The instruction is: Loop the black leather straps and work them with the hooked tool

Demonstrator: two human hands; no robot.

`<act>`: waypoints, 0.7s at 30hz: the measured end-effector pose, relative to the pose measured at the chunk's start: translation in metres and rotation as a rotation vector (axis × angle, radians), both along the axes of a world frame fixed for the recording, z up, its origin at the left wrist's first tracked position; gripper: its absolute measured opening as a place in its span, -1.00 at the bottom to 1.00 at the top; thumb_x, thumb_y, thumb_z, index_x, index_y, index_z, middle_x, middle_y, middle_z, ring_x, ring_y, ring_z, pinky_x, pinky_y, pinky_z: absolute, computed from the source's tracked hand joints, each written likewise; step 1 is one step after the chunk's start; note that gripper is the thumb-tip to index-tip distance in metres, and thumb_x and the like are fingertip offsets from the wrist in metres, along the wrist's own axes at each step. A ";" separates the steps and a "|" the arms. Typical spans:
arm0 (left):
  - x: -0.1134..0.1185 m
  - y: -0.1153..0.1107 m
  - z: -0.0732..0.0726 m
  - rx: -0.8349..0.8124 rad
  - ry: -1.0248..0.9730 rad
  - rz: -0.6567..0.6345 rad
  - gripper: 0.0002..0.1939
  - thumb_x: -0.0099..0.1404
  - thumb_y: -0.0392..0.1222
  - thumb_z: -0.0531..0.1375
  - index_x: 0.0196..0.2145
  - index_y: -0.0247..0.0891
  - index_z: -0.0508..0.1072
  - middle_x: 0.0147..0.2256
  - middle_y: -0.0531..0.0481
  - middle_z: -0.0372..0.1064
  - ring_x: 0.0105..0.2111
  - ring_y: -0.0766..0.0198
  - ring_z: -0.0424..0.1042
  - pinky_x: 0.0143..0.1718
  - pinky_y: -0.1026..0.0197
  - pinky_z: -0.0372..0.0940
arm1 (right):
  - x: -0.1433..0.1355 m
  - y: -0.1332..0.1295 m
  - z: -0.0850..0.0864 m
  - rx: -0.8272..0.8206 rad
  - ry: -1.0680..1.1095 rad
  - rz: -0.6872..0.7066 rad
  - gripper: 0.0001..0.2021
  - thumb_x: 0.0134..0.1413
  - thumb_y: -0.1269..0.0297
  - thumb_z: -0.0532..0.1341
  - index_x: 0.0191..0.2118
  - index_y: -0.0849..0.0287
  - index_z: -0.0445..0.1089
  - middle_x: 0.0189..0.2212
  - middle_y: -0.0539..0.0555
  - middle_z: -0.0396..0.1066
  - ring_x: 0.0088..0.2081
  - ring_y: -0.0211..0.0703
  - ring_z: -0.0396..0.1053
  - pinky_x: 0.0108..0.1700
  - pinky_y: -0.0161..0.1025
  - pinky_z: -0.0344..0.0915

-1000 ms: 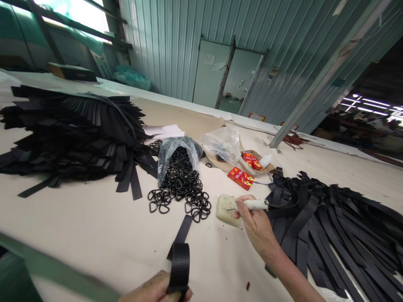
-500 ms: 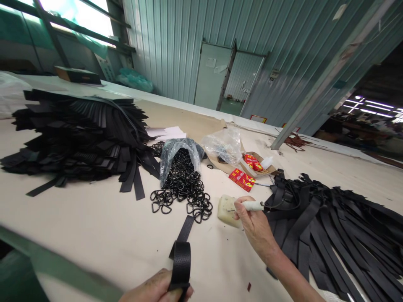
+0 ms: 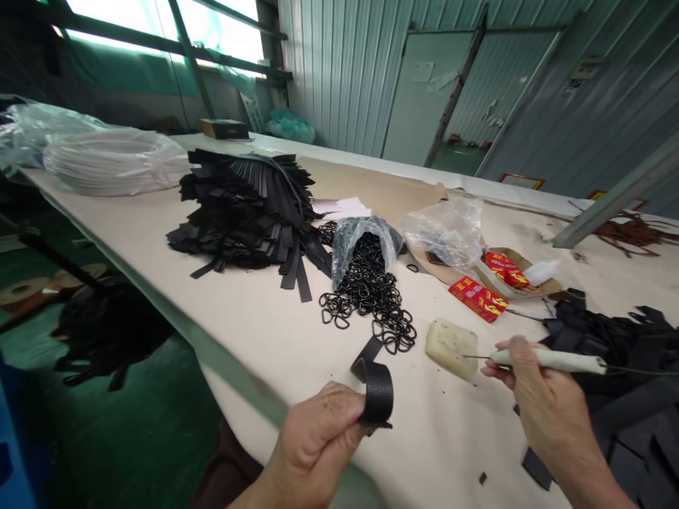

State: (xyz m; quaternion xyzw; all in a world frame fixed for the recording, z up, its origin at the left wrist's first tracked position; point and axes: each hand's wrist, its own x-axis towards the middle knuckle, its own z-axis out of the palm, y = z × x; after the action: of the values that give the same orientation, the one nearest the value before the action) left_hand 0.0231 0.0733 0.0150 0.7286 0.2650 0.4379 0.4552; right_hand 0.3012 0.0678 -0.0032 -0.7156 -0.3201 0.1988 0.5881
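My left hand point(image 3: 323, 435) is closed, pinching a black leather strap point(image 3: 378, 396) that curls into a loop above the table. The strap's far end points toward a pile of black metal D-rings point(image 3: 366, 283) spilling from a clear plastic bag point(image 3: 344, 247). In my right hand point(image 3: 546, 410) is a corded pen-like tool point(image 3: 567, 361) with a white handle and thin metal tip. That tip is at the right side of a pale yellow block point(image 3: 448, 343), which is specked with dark bits; whether it touches is unclear.
A stack of black straps point(image 3: 244, 212) lies left of the rings, and more black straps point(image 3: 636, 424) lie at the right. Red packets point(image 3: 480, 300), a crumpled plastic bag point(image 3: 445, 230) and a white coil point(image 3: 111, 162) are also on the table. A metal post point(image 3: 620, 191) rises at right.
The camera has turned left, so the table's contents appear farther right. My left hand shows more fully, still gripping the looped strap. The tool's tip remains at the block.
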 end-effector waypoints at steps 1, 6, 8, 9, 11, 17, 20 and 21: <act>-0.001 0.001 0.000 0.048 0.011 -0.005 -0.71 0.25 -0.46 0.04 -0.18 -0.22 0.46 -0.41 -0.09 0.44 -0.37 0.21 0.39 -0.31 0.19 0.31 | -0.001 -0.004 0.002 0.038 0.141 -0.044 -0.68 -0.08 -0.02 0.24 -0.47 0.18 0.33 -0.52 -0.02 0.32 -0.54 -0.23 0.34 -0.43 -0.23 0.35; 0.001 0.001 -0.001 0.226 0.050 -0.025 -0.69 0.21 -0.51 0.02 -0.18 -0.25 0.41 -0.42 -0.09 0.42 -0.40 0.22 0.37 -0.30 0.16 0.30 | -0.033 -0.042 0.027 0.138 0.481 0.072 -0.74 0.04 0.08 0.17 -0.49 0.14 0.39 -0.54 0.01 0.37 -0.57 -0.27 0.33 -0.54 -0.35 0.37; 0.003 -0.001 -0.001 0.301 0.072 -0.027 -0.70 0.19 -0.53 0.02 -0.20 -0.28 0.38 -0.44 -0.09 0.41 -0.41 0.22 0.37 -0.30 0.16 0.31 | -0.054 -0.054 0.038 0.190 0.471 0.248 -0.66 0.10 0.04 0.08 -0.49 0.15 0.42 -0.59 0.06 0.38 -0.64 -0.25 0.32 -0.63 -0.34 0.34; 0.004 -0.002 -0.001 0.340 0.084 -0.028 -0.70 0.18 -0.55 0.01 -0.21 -0.30 0.37 -0.44 -0.09 0.40 -0.41 0.22 0.37 -0.30 0.15 0.31 | -0.064 -0.058 0.042 0.211 0.480 0.315 -0.62 0.12 0.03 0.04 -0.50 0.15 0.43 -0.62 0.08 0.38 -0.67 -0.24 0.31 -0.67 -0.34 0.32; 0.006 -0.003 -0.001 0.410 0.108 -0.044 -0.69 0.16 -0.58 -0.01 -0.22 -0.33 0.35 -0.45 -0.10 0.39 -0.41 0.21 0.37 -0.31 0.15 0.30 | -0.080 -0.062 0.046 0.238 0.547 0.410 -0.58 0.15 0.03 -0.01 -0.50 0.16 0.44 -0.66 0.09 0.35 -0.70 -0.24 0.29 -0.71 -0.35 0.27; 0.008 -0.008 0.004 0.520 0.200 -0.091 -0.65 0.11 -0.63 -0.07 -0.24 -0.38 0.32 -0.44 -0.13 0.38 -0.43 0.23 0.31 -0.37 0.16 0.28 | -0.098 -0.069 0.046 0.200 0.809 0.442 -0.61 0.04 -0.05 0.11 -0.50 0.19 0.40 -0.64 0.06 0.35 -0.68 -0.27 0.29 -0.67 -0.37 0.27; 0.009 -0.009 0.007 0.578 0.178 -0.094 -0.64 0.10 -0.64 -0.06 -0.19 -0.43 0.32 -0.43 -0.14 0.38 -0.41 0.22 0.32 -0.35 0.15 0.29 | -0.102 -0.072 0.053 0.116 0.905 0.359 -0.67 -0.05 -0.03 0.21 -0.50 0.19 0.38 -0.60 0.03 0.36 -0.64 -0.30 0.29 -0.60 -0.40 0.27; 0.010 -0.009 0.008 0.607 0.161 -0.088 -0.63 0.10 -0.64 -0.05 -0.17 -0.45 0.32 -0.43 -0.14 0.38 -0.41 0.22 0.33 -0.34 0.15 0.29 | -0.104 -0.072 0.056 0.086 0.936 0.331 -0.67 -0.08 -0.02 0.24 -0.50 0.19 0.37 -0.60 0.01 0.35 -0.63 -0.32 0.28 -0.58 -0.41 0.27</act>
State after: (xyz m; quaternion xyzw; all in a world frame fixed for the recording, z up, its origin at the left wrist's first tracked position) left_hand 0.0327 0.0644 0.0231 0.8743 0.1257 0.4177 0.2130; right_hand 0.1974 -0.0045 0.0529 -0.4642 -0.1389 0.5760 0.6584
